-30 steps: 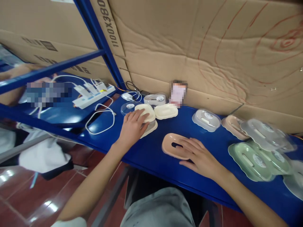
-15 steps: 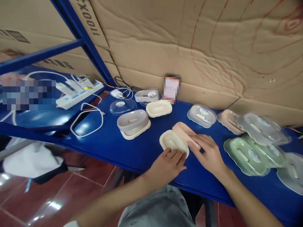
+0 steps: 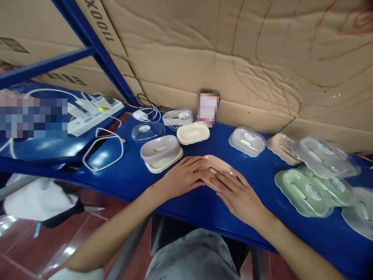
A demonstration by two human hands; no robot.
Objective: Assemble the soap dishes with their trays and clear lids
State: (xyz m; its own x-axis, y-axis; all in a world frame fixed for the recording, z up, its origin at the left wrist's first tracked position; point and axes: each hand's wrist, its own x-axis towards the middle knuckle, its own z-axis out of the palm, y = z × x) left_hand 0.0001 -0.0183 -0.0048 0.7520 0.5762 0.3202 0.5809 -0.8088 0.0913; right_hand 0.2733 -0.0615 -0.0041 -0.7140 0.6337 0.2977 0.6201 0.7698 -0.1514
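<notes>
A pink soap dish [image 3: 222, 164] with a pale slot insert lies in front of me. My left hand [image 3: 183, 177] grips its left side, fingers reaching over the rim. Across its right and near side, my right hand [image 3: 237, 194] is closed on the same dish, fingertips over the middle. The cream tray seen before is hidden beneath the dish or my hands. To the left, a lilac soap dish [image 3: 148, 154] sits on a cream tray [image 3: 163, 166]. Behind them lies another cream tray [image 3: 192, 134], beside a clear lid [image 3: 148, 132].
Lidded soap dishes in grey [image 3: 247, 142], pink [image 3: 281, 148] and green [image 3: 303, 192] stand on the right of the blue table [image 3: 131, 182]. A phone [image 3: 208, 108] leans on the cardboard wall [image 3: 180, 46]. A white cable [image 3: 101, 155] and power strip [image 3: 93, 120] lie left.
The pink dish has come down over the cream tray, which no longer shows. My left hand has moved up and left to the dish's side; my right hand has shifted onto its near right part.
</notes>
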